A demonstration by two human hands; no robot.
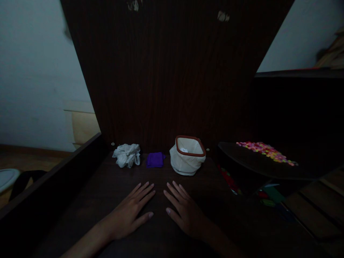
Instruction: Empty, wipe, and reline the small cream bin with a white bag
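Observation:
My left hand (134,209) lies flat on the dark wooden surface (158,236), its fingers spread and holding nothing. Beside it, my right hand (185,211) also rests flat with fingers apart, a small gap between the two thumbs. Beyond the left hand sits a crumpled whitish plastic bag (127,156). To its right lies a folded purple cloth (155,160). Past the right hand stands a small bin (187,164) with a brown square rim and a white liner; something white shows inside it. Neither hand touches any of these.
A tall dark wooden panel (166,79) rises behind the objects. At the left runs a raised dark side board (53,170). On the right, a curved dark shelf (242,163) bears a strip of pink and yellow flowers (266,150), with several dim coloured items below it.

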